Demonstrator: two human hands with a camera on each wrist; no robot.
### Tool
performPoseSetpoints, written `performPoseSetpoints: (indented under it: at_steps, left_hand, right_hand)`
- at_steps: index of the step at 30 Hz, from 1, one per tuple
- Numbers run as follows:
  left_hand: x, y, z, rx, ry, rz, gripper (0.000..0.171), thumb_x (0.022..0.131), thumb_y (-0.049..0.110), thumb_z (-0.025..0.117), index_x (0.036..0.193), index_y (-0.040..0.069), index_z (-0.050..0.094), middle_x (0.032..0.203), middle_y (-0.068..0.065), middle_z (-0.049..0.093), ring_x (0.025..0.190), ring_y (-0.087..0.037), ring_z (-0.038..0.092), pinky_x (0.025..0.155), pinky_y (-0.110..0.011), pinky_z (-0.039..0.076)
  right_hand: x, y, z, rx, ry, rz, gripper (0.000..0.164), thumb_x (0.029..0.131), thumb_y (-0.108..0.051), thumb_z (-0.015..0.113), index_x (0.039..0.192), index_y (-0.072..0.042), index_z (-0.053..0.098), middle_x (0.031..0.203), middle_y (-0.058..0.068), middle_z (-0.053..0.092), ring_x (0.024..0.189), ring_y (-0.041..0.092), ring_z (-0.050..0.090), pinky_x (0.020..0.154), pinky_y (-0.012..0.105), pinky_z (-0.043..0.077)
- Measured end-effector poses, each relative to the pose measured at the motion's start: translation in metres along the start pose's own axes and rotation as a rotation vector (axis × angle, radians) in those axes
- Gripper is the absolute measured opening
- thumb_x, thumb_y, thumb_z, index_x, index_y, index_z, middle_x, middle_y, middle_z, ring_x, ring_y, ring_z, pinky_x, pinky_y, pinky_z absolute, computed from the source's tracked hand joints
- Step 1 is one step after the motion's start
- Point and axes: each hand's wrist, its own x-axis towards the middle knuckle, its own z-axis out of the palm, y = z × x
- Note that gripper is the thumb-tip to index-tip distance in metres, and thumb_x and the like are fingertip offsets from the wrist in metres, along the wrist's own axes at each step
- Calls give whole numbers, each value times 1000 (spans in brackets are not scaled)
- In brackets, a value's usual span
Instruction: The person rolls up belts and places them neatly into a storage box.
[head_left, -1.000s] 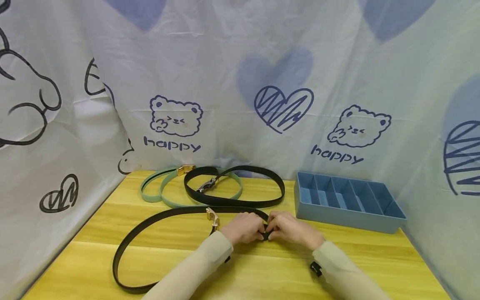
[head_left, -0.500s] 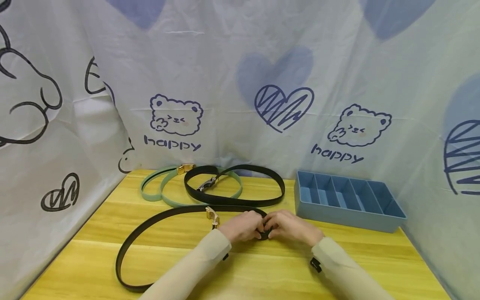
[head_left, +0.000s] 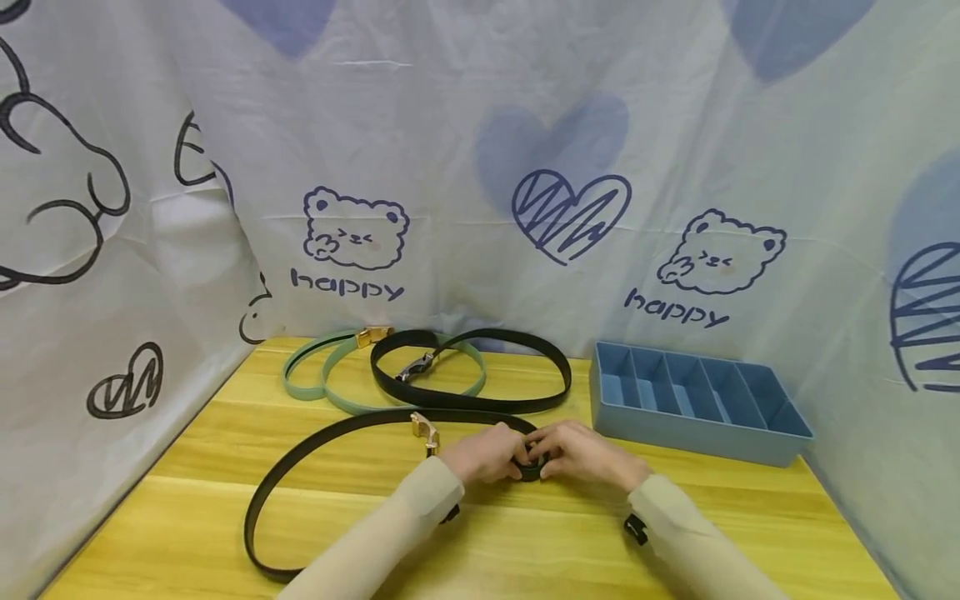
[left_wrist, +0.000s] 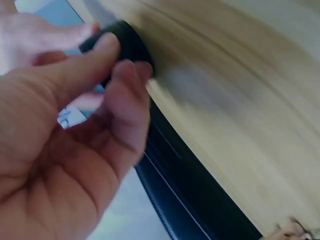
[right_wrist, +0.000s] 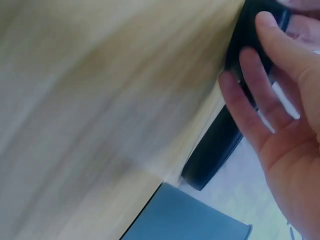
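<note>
A black belt with a gold buckle (head_left: 425,432) stands on edge on the wooden table in a wide loop (head_left: 300,454). Its far end is wound into a small coil (head_left: 530,472) between the two hands. My left hand (head_left: 486,452) pinches the coil from the left, the thumb lying on the black strap (left_wrist: 131,47) in the left wrist view. From the right, my right hand (head_left: 581,452) holds the same coil, its thumb and fingertips on the strap (right_wrist: 248,37) in the right wrist view. The fingers hide part of the coil.
Behind the hands lie a second black belt (head_left: 480,405) with a silver buckle and a green belt (head_left: 303,392) with a gold buckle, overlapping. A blue divided box (head_left: 697,437) stands at the back right, near the printed curtain (head_left: 465,250).
The left side of the belt's loop has slid to the right, and the loop is smaller. The fingers have shifted slightly around the coil, while both arms stay nearly in place.
</note>
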Motion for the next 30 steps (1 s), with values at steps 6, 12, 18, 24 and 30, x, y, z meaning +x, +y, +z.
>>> performPoseSetpoints:
  at_steps: [6, 12, 18, 24, 30]
  left_hand:
    - [0, 0, 1, 25, 40, -35, 9, 77, 30, 70, 80, 22, 71, 75, 14, 62, 60, 1, 52, 55, -18, 42]
    - [3, 13, 7, 74, 130, -106, 24, 77, 31, 71, 62, 20, 56, 59, 11, 48, 54, -4, 43, 51, -20, 37]
    - [0, 3, -1, -31, 34, -44, 9, 79, 20, 70, 71, 17, 69, 66, 12, 58, 53, 0, 45, 51, -15, 38]
    - [-5, 1, -2, 29, 49, -60, 6, 80, 24, 69, 76, 20, 70, 68, 13, 59, 55, -2, 48, 53, -18, 39]
    - [-1, 21, 9, 93, 204, -179, 24, 80, 31, 68, 63, 20, 55, 63, 6, 52, 56, -7, 48, 51, -23, 40]
  right_hand:
    - [0, -2, 1, -69, 31, 17, 16, 77, -25, 71, 93, -21, 72, 95, -9, 65, 81, 0, 59, 66, 16, 46]
    - [0, -5, 1, -87, 52, 24, 18, 76, -27, 73, 94, -24, 71, 90, -14, 65, 75, 0, 58, 63, 16, 45]
    - [0, 5, -1, -68, 11, -42, 25, 76, -21, 73, 101, -21, 69, 110, -3, 61, 84, 5, 58, 69, 21, 45]
    - [4, 1, 0, -142, 28, -14, 13, 76, -27, 73, 88, -22, 72, 95, -9, 65, 81, 1, 58, 67, 19, 46]
    - [6, -5, 3, -133, 54, 24, 8, 77, -31, 72, 84, -28, 71, 82, -14, 62, 70, 1, 56, 62, 18, 45]
